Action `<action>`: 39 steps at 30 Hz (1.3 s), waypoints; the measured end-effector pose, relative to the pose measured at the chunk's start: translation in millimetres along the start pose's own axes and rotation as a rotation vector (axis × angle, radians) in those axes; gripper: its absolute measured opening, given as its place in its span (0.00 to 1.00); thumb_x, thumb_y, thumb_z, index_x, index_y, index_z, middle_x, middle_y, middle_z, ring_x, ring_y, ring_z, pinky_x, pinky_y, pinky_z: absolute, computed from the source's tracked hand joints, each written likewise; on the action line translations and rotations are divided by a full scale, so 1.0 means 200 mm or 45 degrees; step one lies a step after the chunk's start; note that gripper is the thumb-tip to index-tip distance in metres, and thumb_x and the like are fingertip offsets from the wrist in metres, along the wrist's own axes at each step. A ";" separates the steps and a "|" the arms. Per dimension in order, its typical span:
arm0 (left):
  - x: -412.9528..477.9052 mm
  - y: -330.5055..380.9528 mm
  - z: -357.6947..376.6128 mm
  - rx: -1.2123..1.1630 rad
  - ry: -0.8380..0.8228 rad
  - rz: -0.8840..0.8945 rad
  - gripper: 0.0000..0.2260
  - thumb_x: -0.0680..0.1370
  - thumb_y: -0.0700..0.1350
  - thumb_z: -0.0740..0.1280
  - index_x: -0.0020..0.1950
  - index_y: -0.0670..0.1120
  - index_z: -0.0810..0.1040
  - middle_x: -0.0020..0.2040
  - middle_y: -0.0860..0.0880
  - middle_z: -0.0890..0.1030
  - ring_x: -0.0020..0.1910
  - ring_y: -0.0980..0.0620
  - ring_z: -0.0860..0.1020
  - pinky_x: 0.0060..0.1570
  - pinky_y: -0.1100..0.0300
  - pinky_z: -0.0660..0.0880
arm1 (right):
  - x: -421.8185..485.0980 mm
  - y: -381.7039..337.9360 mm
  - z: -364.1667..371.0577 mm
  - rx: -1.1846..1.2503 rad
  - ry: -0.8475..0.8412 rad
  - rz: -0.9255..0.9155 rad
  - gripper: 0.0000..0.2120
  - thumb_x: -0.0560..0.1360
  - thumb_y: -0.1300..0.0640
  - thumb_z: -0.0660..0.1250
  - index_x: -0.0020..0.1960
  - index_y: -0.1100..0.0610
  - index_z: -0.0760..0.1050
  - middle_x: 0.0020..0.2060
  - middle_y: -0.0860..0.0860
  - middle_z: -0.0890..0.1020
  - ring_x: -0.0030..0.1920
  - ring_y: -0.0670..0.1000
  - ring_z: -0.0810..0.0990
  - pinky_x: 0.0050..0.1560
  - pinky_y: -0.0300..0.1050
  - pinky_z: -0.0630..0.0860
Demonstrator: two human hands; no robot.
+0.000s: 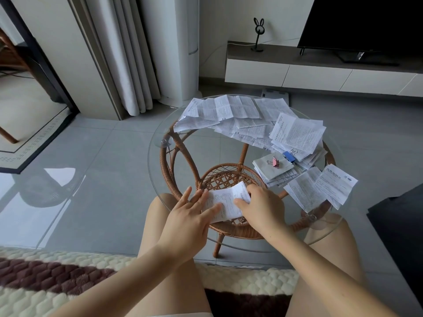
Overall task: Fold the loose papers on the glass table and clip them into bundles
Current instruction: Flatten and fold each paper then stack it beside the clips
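A printed paper lies on the near part of the round glass table. My left hand presses flat on its left side with straight fingers. My right hand holds its right side, fingers curled over the edge and thumb on top. Several loose papers are spread over the far half of the table. A folded bundle with a pink binder clip on top lies to the right, and a blue binder clip sits just behind it.
Two creased sheets lie at the table's right edge. The wicker frame shows through the glass. A TV cabinet stands behind, a dark seat at the right, my knees under the near rim.
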State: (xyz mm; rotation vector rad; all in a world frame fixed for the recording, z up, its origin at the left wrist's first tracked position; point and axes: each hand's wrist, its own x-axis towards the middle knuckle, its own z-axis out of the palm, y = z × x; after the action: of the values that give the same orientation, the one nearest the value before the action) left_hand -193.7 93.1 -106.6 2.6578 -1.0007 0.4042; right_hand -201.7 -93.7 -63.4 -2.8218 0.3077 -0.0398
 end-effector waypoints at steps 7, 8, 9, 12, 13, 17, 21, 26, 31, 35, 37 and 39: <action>0.02 -0.01 0.03 -0.048 0.054 0.136 0.23 0.64 0.32 0.72 0.58 0.44 0.81 0.61 0.46 0.79 0.63 0.46 0.76 0.66 0.43 0.63 | 0.00 0.00 0.00 0.002 -0.029 0.039 0.11 0.77 0.46 0.65 0.45 0.53 0.70 0.46 0.49 0.79 0.43 0.50 0.75 0.33 0.36 0.64; 0.02 -0.01 0.02 -0.058 0.050 0.113 0.21 0.67 0.34 0.70 0.59 0.44 0.81 0.61 0.47 0.79 0.62 0.46 0.76 0.66 0.43 0.62 | -0.02 -0.02 -0.01 -0.022 -0.008 0.031 0.12 0.76 0.47 0.65 0.53 0.54 0.71 0.52 0.50 0.79 0.48 0.51 0.77 0.38 0.37 0.69; 0.02 -0.01 0.02 -0.057 0.041 0.095 0.19 0.69 0.36 0.66 0.60 0.45 0.81 0.62 0.47 0.79 0.62 0.46 0.77 0.66 0.42 0.62 | -0.03 -0.04 0.00 -0.098 0.064 -0.013 0.17 0.75 0.48 0.67 0.60 0.55 0.70 0.56 0.52 0.78 0.52 0.52 0.78 0.43 0.41 0.73; 0.01 -0.02 0.01 -0.064 -0.075 0.051 0.20 0.73 0.42 0.56 0.61 0.50 0.80 0.64 0.51 0.78 0.64 0.48 0.76 0.67 0.34 0.59 | -0.09 -0.10 0.08 -0.217 0.330 -0.259 0.26 0.69 0.48 0.71 0.64 0.56 0.74 0.56 0.57 0.78 0.54 0.58 0.78 0.49 0.52 0.78; 0.01 -0.02 0.00 -0.068 -0.108 0.033 0.21 0.74 0.44 0.55 0.62 0.52 0.79 0.65 0.52 0.77 0.64 0.49 0.75 0.66 0.31 0.59 | -0.10 -0.10 0.12 -0.181 0.332 -0.346 0.22 0.71 0.48 0.68 0.63 0.55 0.76 0.57 0.58 0.79 0.57 0.59 0.78 0.54 0.56 0.77; 0.00 -0.05 0.00 -0.025 -0.162 -0.012 0.20 0.77 0.48 0.53 0.65 0.58 0.76 0.66 0.53 0.75 0.66 0.50 0.73 0.61 0.26 0.61 | -0.09 -0.01 0.20 -0.168 0.090 -0.415 0.22 0.79 0.45 0.49 0.64 0.47 0.76 0.64 0.51 0.77 0.65 0.54 0.75 0.65 0.64 0.62; 0.00 -0.07 -0.01 -0.029 -0.213 0.012 0.19 0.78 0.50 0.53 0.66 0.59 0.75 0.67 0.53 0.75 0.67 0.51 0.72 0.60 0.26 0.63 | -0.09 0.05 0.20 -0.229 0.013 -0.425 0.24 0.80 0.44 0.44 0.66 0.45 0.73 0.66 0.50 0.75 0.67 0.52 0.72 0.67 0.66 0.57; 0.01 -0.08 -0.03 -0.041 -0.222 0.032 0.19 0.78 0.51 0.53 0.64 0.58 0.77 0.66 0.53 0.75 0.66 0.51 0.73 0.60 0.27 0.64 | -0.12 0.10 0.20 -0.108 0.153 -0.329 0.24 0.82 0.48 0.44 0.66 0.51 0.74 0.63 0.50 0.77 0.66 0.50 0.73 0.65 0.68 0.62; 0.02 -0.08 -0.07 -0.077 -0.346 0.028 0.20 0.79 0.53 0.50 0.68 0.60 0.72 0.69 0.54 0.71 0.69 0.50 0.69 0.62 0.28 0.62 | -0.15 0.10 0.17 -0.009 0.162 -0.289 0.36 0.70 0.71 0.66 0.74 0.54 0.61 0.69 0.50 0.71 0.71 0.50 0.66 0.72 0.61 0.46; -0.02 -0.10 -0.09 -0.052 -0.402 0.129 0.25 0.75 0.64 0.56 0.71 0.60 0.68 0.73 0.54 0.66 0.72 0.51 0.65 0.68 0.33 0.58 | -0.21 0.16 0.15 -0.147 0.118 -0.361 0.25 0.79 0.56 0.57 0.75 0.54 0.60 0.71 0.48 0.68 0.74 0.47 0.61 0.73 0.61 0.37; -0.04 -0.10 -0.12 0.051 -0.411 0.249 0.32 0.66 0.67 0.68 0.69 0.58 0.72 0.70 0.52 0.71 0.68 0.51 0.71 0.65 0.39 0.63 | -0.27 0.20 0.15 -0.245 0.151 -0.431 0.25 0.80 0.44 0.49 0.70 0.56 0.69 0.65 0.49 0.75 0.69 0.49 0.69 0.70 0.64 0.46; -0.05 -0.08 -0.14 0.128 -0.377 0.322 0.36 0.58 0.63 0.78 0.64 0.56 0.77 0.64 0.52 0.77 0.61 0.50 0.78 0.58 0.45 0.72 | -0.30 0.24 0.14 -0.331 0.176 -0.509 0.33 0.80 0.37 0.42 0.67 0.57 0.73 0.64 0.50 0.76 0.67 0.50 0.72 0.68 0.65 0.50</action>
State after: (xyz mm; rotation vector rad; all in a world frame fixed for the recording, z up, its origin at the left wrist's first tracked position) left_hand -194.1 121.1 -86.3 2.7416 -1.4494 0.1123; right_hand -268.5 -116.6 -104.1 -3.0979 -0.2449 -0.3022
